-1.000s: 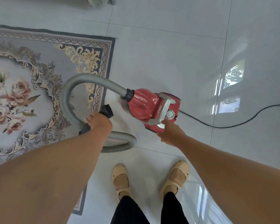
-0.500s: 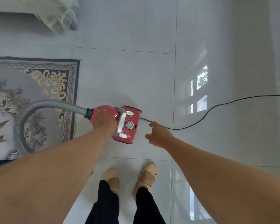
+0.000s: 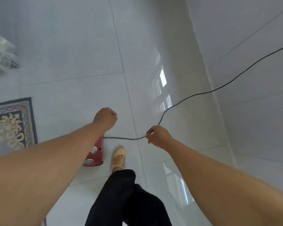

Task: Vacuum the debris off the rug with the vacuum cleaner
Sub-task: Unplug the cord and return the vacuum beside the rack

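The red vacuum cleaner (image 3: 96, 152) stands on the white tiled floor, mostly hidden under my left forearm; only its rear with two round buttons shows. My left hand (image 3: 105, 119) is a closed fist above it, holding nothing that I can see. My right hand (image 3: 157, 136) pinches the black power cord (image 3: 194, 95), which runs from the vacuum's rear through my fingers and off to the upper right. A corner of the patterned rug (image 3: 11, 124) shows at the left edge. The hose is out of sight.
A bundle of pale sheer fabric (image 3: 0, 59) lies at the far left. My foot in a beige shoe (image 3: 118, 158) and black trouser legs are just right of the vacuum. Glossy white floor tiles (image 3: 72, 54) spread ahead, meeting a white wall (image 3: 252, 30) at the right.
My right hand has taken hold of the power cord. My left hand has left the vacuum's body and lifted forward as a fist. The view has swung right, away from the rug.
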`<state>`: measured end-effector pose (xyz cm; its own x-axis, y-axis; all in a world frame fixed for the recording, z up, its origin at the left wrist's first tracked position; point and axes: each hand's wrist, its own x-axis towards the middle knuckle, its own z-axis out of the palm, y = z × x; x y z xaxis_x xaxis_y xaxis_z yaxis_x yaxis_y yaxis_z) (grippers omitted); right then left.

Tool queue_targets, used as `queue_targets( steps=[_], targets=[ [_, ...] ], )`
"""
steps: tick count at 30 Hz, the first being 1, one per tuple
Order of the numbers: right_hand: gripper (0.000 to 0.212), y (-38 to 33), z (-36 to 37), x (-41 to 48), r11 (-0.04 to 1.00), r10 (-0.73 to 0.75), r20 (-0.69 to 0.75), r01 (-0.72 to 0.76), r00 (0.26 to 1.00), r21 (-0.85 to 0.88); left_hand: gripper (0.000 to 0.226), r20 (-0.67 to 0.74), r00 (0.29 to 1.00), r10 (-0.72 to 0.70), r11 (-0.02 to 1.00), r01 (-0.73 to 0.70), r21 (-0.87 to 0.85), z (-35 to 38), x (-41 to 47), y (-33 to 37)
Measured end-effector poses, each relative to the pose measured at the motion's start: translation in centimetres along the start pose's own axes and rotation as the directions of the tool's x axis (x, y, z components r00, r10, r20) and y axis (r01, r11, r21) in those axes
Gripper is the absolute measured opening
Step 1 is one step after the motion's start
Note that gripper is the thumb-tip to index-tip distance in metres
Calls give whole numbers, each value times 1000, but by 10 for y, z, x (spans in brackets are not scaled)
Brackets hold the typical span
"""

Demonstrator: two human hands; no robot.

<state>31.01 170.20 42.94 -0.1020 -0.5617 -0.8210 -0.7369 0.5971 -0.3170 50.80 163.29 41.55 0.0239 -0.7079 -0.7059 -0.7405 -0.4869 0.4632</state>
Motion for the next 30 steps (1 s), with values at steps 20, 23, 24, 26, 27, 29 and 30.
queue_targets(
  steps=[20, 23, 24, 26, 27, 29, 30],
  targets=[
    [8, 194, -412, -170, 910, 111, -408, 72, 906, 409, 21, 274, 856, 438, 891, -454, -4, 90, -130, 515],
    [18, 233, -461, -187, 896, 146, -457, 78, 877, 437, 19, 278, 829, 485, 866, -499, -22, 118, -147, 577],
    [19, 239, -472, -190, 894, 156, -463, 75, 873, 443, 20, 281, 819, 500, 857, -514, -26, 122, -151, 590],
    [20, 252, -501, -195, 887, 154, -482, 95, 863, 453, 21, 274, 804, 527, 841, -541, -29, 131, -158, 620],
    [21, 254, -516, -196, 883, 150, -490, 107, 859, 457, 22, 264, 802, 536, 834, -551, -20, 133, -161, 634],
    [21, 252, -534, -196, 866, 145, -504, 137, 852, 481, 22, 254, 805, 536, 834, -551, -15, 132, -163, 651],
    [21, 252, -549, -196, 853, 141, -509, 156, 849, 497, 22, 246, 805, 540, 832, -555, -9, 132, -162, 666]
  ],
)
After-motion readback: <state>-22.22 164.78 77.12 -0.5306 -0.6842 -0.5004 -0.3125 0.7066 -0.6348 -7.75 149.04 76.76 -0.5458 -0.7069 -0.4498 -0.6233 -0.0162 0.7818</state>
